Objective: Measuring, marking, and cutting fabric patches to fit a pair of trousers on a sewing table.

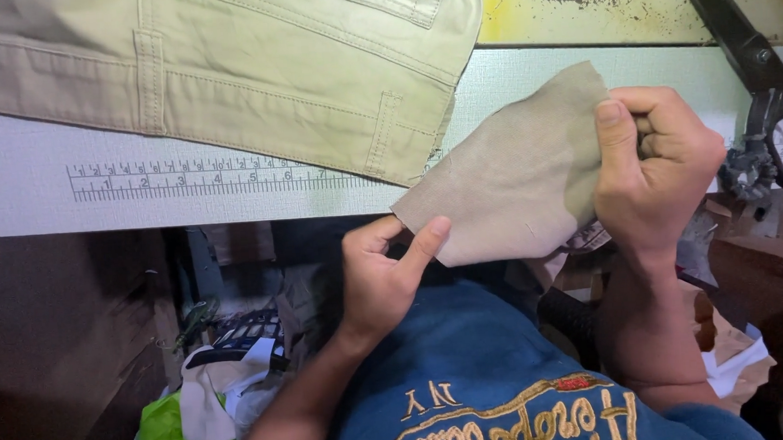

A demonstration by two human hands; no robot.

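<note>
tailoring workshop, cutting table (28,201) with printed ruler (199,177), heavy shears (748,53), khaki trousers (246,66)

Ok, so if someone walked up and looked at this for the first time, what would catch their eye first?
Most likely the piece of tan fabric held up in the middle, with the left hand pinching its lower corner and the right hand gripping its right edge. Next, the khaki trousers spread across the top left of the table, partly covering its printed ruler. Big black scissors lie at the far right.
</note>
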